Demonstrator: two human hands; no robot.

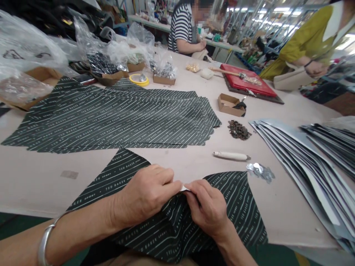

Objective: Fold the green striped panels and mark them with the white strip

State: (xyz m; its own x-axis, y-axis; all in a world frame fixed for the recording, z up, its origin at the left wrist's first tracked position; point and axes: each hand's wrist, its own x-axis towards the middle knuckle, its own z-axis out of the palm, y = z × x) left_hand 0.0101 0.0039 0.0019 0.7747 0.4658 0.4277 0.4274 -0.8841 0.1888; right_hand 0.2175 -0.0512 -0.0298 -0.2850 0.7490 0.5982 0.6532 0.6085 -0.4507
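Observation:
A dark green fabric piece (241, 199) with slanted white lines and lettering lies over the table's near edge and sags in folds between my hands. My left hand (151, 192) pinches its raised middle, where a bit of white underside shows. Close beside it, almost touching, my right hand (206, 205) grips the same fold from the other side. Both hands are closed, fingertips on the fabric. Beyond them, a flat stack of matching fabric pieces (124, 120) spreads across the table. To the right lie a white pen-like tool (231, 156) and a scatter of silver discs (260, 171).
Dark small metal parts (238, 130) are heaped near a small cardboard box (231, 104). Grey and white sheets (299, 173) fan out at right. Behind are a red pad (246, 79), a yellow tape roll (139, 80) and plastic bags (27, 48). Two co-workers (184, 29) work farther back.

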